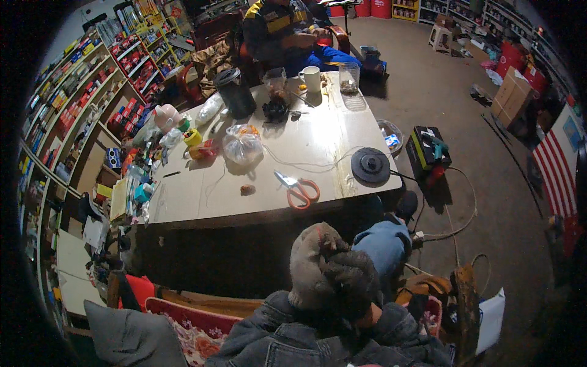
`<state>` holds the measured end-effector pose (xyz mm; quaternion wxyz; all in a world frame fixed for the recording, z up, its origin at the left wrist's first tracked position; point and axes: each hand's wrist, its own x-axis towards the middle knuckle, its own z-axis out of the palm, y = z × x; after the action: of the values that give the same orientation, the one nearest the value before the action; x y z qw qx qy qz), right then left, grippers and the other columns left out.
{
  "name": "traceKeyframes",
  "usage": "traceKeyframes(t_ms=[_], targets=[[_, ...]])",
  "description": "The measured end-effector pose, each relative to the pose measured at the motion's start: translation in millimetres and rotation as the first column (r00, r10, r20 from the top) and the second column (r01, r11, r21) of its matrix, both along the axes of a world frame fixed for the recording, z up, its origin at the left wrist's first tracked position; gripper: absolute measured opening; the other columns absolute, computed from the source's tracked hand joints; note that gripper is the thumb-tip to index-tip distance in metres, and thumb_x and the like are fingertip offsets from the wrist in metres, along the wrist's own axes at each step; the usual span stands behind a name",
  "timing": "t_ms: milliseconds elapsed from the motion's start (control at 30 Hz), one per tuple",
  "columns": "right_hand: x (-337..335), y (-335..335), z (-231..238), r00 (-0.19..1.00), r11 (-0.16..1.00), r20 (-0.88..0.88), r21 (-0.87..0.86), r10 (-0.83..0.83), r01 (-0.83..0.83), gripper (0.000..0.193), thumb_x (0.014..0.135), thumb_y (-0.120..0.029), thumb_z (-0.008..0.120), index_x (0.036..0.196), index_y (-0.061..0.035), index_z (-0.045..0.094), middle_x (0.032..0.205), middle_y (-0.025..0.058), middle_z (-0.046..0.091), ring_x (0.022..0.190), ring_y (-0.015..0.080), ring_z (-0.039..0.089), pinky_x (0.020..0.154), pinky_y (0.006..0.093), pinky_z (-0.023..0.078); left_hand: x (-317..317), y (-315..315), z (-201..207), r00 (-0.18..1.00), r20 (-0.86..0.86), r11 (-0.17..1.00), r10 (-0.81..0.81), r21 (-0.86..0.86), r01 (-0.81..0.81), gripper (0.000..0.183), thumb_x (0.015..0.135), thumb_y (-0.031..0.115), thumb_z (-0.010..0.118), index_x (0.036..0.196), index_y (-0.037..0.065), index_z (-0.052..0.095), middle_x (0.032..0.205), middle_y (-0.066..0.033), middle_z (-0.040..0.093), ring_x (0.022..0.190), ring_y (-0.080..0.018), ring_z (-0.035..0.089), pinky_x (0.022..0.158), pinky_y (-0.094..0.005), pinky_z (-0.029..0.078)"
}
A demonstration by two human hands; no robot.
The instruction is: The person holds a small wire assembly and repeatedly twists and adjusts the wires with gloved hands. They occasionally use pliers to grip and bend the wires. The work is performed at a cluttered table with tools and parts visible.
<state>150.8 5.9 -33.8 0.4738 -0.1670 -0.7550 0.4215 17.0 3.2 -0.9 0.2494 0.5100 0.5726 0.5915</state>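
Note:
My left hand (313, 260), in a grey work glove, and my right hand (353, 282), in a darker glove, are drawn together in front of my chest. Both sets of fingers look curled and press against each other. Whatever lies between them, if anything, is hidden. Beyond the hands is the near edge of a pale table (202, 199). Scissors (298, 188) with orange handles lie partly spread on it, nearest to my hands. To their left sits a small brown lump (247, 190).
A tied plastic bag (243, 145), a black bin (235, 95), a white mug (310, 79) and a round black base (370, 166) with a cord stand on the table. Across it sits another person (284, 37). Cables (474, 202) trail over the floor at right; stocked shelves (73, 116) line the left.

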Motion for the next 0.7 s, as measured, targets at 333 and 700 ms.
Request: traceKeyframes(t_ms=[333, 700], targets=[[4.1, 12.1, 32.0, 0.957, 0.939, -0.082, -0.232, -0.278, 0.253, 0.035, 0.092, -0.017, 0.070, 0.125, -0.0047, 0.066, 0.116, 0.0147, 0.069, 0.106, 0.0316, 0.067, 0.091, 0.0432, 0.053, -4.1, -5.0, 32.4, 0.656, 0.713, 0.963, -0.248, 0.105, 0.249, 0.044, 0.097, 0.041, 0.066, 0.119, 0.003, 0.067, 0.108, -0.0116, 0.070, 0.090, -0.0202, 0.068, 0.082, -0.0318, 0.056], [-4.3, 20.6, 42.6, 0.949, 0.947, -0.032, 0.055, -0.315, 0.316, 0.032, 0.095, -0.005, 0.070, 0.125, -0.0018, 0.063, 0.116, 0.0147, 0.069, 0.106, 0.0276, 0.069, 0.094, 0.0381, 0.055, -0.5, -3.3, 30.2, 0.886, 0.449, 0.990, -0.116, -0.016, 0.138, 0.034, 0.101, 0.029, 0.062, 0.120, 0.001, 0.067, 0.110, -0.0119, 0.067, 0.099, -0.0188, 0.068, 0.085, -0.0302, 0.056]])
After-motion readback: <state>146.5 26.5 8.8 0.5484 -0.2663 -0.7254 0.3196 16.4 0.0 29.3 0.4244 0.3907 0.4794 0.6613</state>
